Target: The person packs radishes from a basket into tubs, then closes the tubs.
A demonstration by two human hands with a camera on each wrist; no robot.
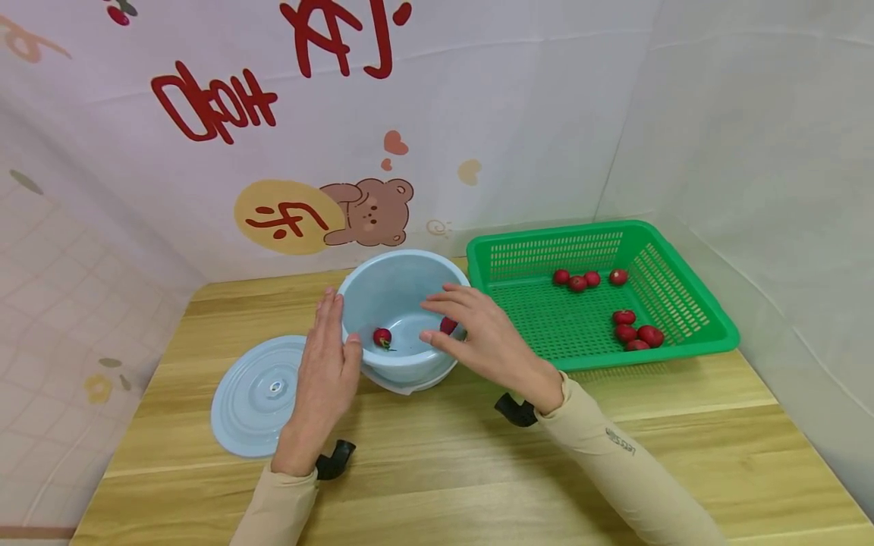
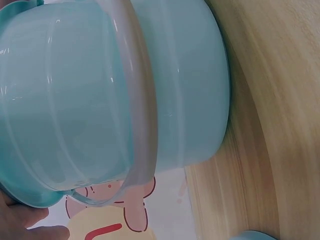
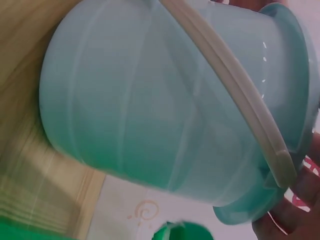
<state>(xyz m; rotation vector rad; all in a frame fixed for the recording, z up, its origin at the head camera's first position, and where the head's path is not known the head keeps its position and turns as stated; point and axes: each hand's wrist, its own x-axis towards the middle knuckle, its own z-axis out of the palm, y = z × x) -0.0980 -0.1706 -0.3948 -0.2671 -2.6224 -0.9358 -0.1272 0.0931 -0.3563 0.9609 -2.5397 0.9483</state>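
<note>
A light blue bucket (image 1: 403, 364) with a pale handle (image 2: 142, 100) stands upright on the wooden table. Inside it, a red radish (image 1: 382, 337) with a green stem lies toward the left. A second radish (image 1: 448, 325) shows in the gap between the right thumb and fingers, partly hidden by the hand. My left hand (image 1: 328, 371) lies along the bucket's left rim, fingers straight. Over the right rim, my right hand (image 1: 488, 337) has its fingers loosely bent and thumb apart. Fingers (image 3: 295, 215) of that hand show beside the rim in the right wrist view.
To the right of the bucket, a green plastic basket (image 1: 601, 365) holds several radishes (image 1: 624, 334) in two groups. A round light blue lid (image 1: 249, 402) lies flat at the left, partly behind the left hand. A printed cloth wall (image 1: 532, 136) rises behind the table.
</note>
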